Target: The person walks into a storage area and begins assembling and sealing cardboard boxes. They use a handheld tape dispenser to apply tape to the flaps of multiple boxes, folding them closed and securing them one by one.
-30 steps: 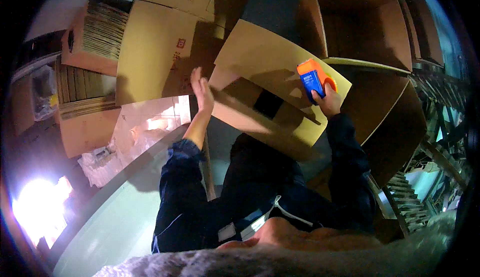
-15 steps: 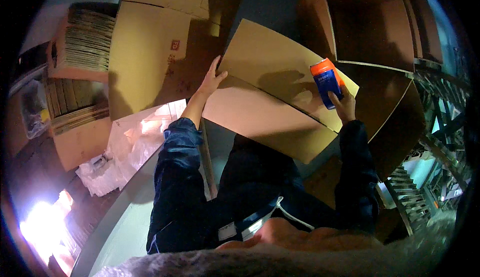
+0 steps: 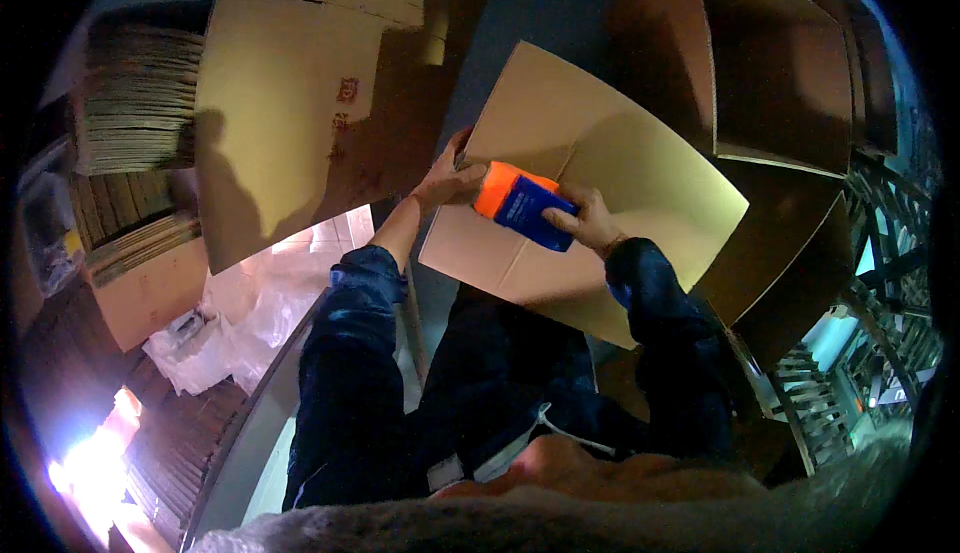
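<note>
A plain brown cardboard sheet [image 3: 640, 213] with a crease across it lies tilted in front of me, above my lap. My left hand [image 3: 447, 177] grips its left edge, thumb on the upper face and the other fingers partly hidden behind the board. In my right hand [image 3: 592, 219] is an orange-and-blue hand-held block [image 3: 530, 208], its exact kind unclear. The blue side faces up, and the orange end points left, close to my left hand's fingertips. The block is over the left half of the sheet; whether it touches the cardboard I cannot tell.
A large printed carton [image 3: 275, 103] stands at the left. Beyond it are stacked flat cartons [image 3: 140, 93] and a clear plastic bag [image 3: 235, 338]. Open empty boxes [image 3: 780, 63] stand at the right, beside metal racking [image 3: 885, 263]. A bright lamp glares at lower left.
My right hand has swung left with the orange-and-blue block, from the sheet's right edge toward my left hand. The sheet has turned and shifted right, and my left hand has closed on its edge.
</note>
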`<state>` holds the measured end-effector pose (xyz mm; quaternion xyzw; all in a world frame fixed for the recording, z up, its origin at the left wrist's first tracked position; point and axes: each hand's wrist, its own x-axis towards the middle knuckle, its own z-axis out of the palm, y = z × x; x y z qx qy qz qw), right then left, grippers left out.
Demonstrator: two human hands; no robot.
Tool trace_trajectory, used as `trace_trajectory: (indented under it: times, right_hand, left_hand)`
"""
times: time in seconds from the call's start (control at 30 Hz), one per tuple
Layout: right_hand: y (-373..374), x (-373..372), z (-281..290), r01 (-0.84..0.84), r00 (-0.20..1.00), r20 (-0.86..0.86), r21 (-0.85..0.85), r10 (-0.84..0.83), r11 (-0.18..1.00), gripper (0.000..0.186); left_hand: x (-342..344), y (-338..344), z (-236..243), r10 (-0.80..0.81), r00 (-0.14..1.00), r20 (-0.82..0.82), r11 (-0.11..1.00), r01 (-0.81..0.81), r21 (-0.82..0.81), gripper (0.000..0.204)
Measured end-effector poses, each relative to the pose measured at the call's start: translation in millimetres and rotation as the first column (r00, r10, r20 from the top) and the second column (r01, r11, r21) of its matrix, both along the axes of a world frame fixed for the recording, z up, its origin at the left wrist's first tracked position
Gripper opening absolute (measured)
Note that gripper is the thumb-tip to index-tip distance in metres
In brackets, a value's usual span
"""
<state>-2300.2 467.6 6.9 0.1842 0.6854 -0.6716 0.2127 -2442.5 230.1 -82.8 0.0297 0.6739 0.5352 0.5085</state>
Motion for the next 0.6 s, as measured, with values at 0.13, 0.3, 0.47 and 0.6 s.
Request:
trace_trajectory:
  times: [0.13, 0.3, 0.47, 0.6]
  right_hand:
    - [3, 5, -20, -0.140, 0.989, 0.056, 0.108, 0.134, 0.984, 0.040]
    - [7, 9, -11, -0.099, 0.995, -0.023, 0.087, 0.101, 0.991, 0.042]
    - [8, 5, -5, -0.109, 0.994, 0.003, 0.076, 0.109, 0.991, 0.043]
    - [11, 7, -8, -0.146, 0.989, 0.009, 0.095, 0.146, 0.985, 0.045]
  left_hand:
    - [17, -6, -14, 0.008, 0.967, -0.253, 0.993, -0.037, -0.109, 0.095]
    - [44, -16, 22, -0.016, 0.861, -0.509, 0.943, -0.157, -0.294, 0.045]
    - [43, -1, 62, 0.393, 0.687, 0.611, 0.896, -0.434, -0.089, 0.029]
    - [32, 6, 55, 0.347, 0.642, 0.683, 0.898, -0.438, -0.045, 0.029]
